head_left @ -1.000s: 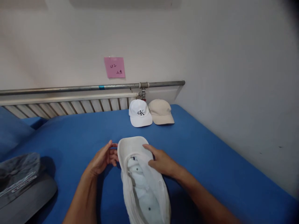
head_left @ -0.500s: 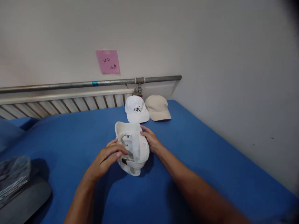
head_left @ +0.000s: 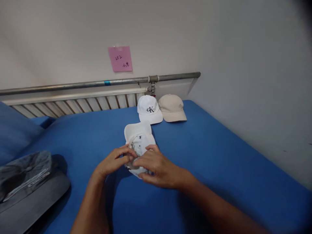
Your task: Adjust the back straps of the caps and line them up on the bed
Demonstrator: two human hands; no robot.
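A white baseball cap (head_left: 137, 130) lies upside down on the blue bed, its brim pointing away from me and its inside showing. My left hand (head_left: 117, 161) grips the cap's left rim, some fingers at the outer edge and others reaching inside. Over the right and near part of the opening is my right hand (head_left: 158, 167), its fingers bent and apart, touching the inside. The two hands' fingertips almost meet, and they hide the cap's back strap and near rim.
A white cap with black letters (head_left: 149, 110) and a beige cap (head_left: 172, 108) sit side by side at the far end. At the left lies a dark grey cap (head_left: 31, 195). Behind the blue bed (head_left: 85, 136) are a radiator (head_left: 90, 102), a metal pipe (head_left: 85, 85) and the wall.
My right hand has left the cap's right side and moved over its opening. The left hand stays at the left rim. The view has shifted slightly left.
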